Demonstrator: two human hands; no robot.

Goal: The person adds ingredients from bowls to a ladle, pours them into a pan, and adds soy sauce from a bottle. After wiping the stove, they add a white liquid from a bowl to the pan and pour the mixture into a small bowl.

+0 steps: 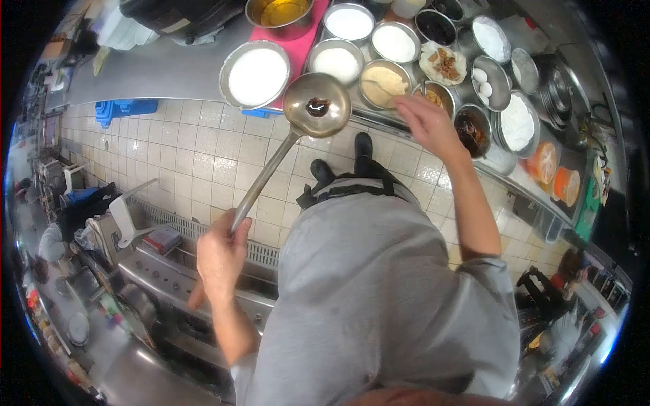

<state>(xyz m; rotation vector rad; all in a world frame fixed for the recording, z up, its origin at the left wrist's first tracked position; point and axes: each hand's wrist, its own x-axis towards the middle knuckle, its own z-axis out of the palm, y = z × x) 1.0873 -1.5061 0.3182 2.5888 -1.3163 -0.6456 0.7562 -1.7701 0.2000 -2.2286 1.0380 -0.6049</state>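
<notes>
My left hand grips the long handle of a steel ladle, whose bowl hangs over the counter edge with a dab of dark sauce in it. My right hand reaches forward over the seasoning bowls, fingers pinched near a small spoon by the bowl of tan paste and a bowl of brown bits; whether it holds the spoon is unclear. A large bowl of white liquid stands left of the ladle.
Several steel bowls of white powders, dark sauces and eggs line the steel counter. Orange-lidded tubs stand at the right. Below are a tiled floor and a stove at lower left.
</notes>
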